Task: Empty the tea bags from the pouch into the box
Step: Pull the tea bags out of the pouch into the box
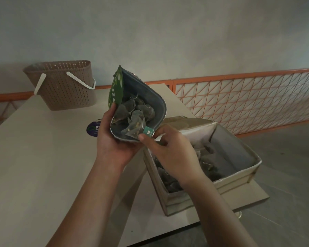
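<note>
Nearest, the pale counter (34,166) carries an open box (239,177) with tea bags (210,163) inside. Above its left end, the right hand (169,150) pinches a tea bag's teal tag (148,131), while the left hand (114,138) grips the tilted open pouch (143,97). Farther back stand a perforated basket (66,86), orange railing (248,98) and grey wall (168,32).

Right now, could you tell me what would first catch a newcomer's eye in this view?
At centre, the left hand holds an open green pouch full of tea bags, while the right hand pinches a teal tag at its mouth. Just right, an open box on the table already holds tea bags. A perforated brown basket stands far left.
</note>
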`<act>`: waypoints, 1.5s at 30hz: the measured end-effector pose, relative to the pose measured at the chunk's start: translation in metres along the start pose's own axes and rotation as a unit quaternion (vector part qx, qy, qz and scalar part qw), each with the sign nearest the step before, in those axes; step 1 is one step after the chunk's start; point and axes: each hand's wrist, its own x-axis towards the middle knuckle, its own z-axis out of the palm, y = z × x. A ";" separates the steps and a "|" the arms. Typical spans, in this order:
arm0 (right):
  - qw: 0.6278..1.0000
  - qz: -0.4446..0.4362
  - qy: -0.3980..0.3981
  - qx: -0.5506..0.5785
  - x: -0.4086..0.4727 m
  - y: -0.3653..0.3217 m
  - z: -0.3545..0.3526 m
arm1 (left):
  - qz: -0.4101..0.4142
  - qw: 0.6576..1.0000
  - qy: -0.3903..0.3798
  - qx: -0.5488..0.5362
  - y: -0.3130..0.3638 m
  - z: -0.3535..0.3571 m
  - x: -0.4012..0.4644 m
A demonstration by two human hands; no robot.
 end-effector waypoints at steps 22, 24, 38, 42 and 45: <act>0.992 -0.026 0.047 0.112 0.003 0.050 -0.084 | 0.010 0.999 -0.036 -0.035 -0.005 0.005 -0.002; 0.999 -0.012 0.012 0.028 0.004 0.059 -0.083 | 0.014 0.999 -0.032 -0.035 -0.006 0.005 -0.002; 0.929 0.061 -0.204 -0.302 0.014 0.068 -0.059 | 0.014 0.998 -0.027 -0.047 -0.007 0.006 -0.004; 0.909 0.114 -0.169 -0.364 0.012 0.063 -0.063 | 0.008 0.999 -0.024 -0.045 -0.005 0.003 -0.003; 0.924 0.064 -0.125 -0.356 0.010 0.056 -0.061 | 0.011 0.999 -0.018 -0.043 -0.005 0.003 -0.002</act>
